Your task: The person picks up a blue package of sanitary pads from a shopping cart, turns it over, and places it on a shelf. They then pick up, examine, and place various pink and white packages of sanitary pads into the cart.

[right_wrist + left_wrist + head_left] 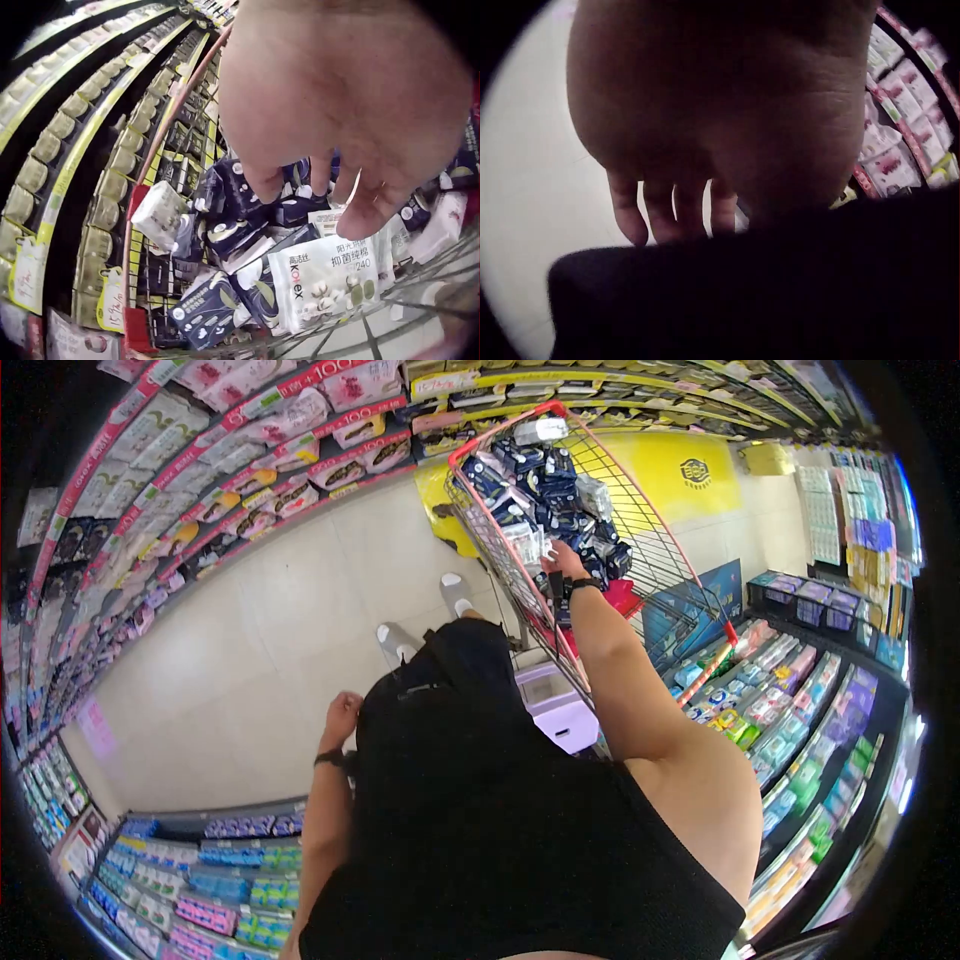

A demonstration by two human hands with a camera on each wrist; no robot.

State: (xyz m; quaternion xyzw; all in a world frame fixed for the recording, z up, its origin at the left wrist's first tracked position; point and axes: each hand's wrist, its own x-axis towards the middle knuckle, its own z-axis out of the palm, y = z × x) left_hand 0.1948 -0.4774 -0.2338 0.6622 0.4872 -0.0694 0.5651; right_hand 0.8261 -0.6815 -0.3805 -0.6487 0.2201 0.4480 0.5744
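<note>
In the head view my right hand (566, 560) reaches into a shopping cart (655, 510). The right wrist view shows the hand (337, 97) from its palm side, thumb and fingers at the top edge of a white pack of sanitary pads (322, 289) with cotton flowers printed on it, which they pinch. Under and around it lie dark blue packs (206, 311) and another white pack (169, 210). My left hand (345, 715) hangs beside the black clothing, its fingers loosely curled with nothing in them. In the left wrist view dark cloth hides part of this hand (712, 112).
Shelves of packs (300, 435) line the aisle ahead and left. More stocked shelves (790, 700) stand on the right, behind the cart's handle. A lilac bin-like box (560, 710) is near the cart. Tiled floor (250, 620) stretches to the left of my feet.
</note>
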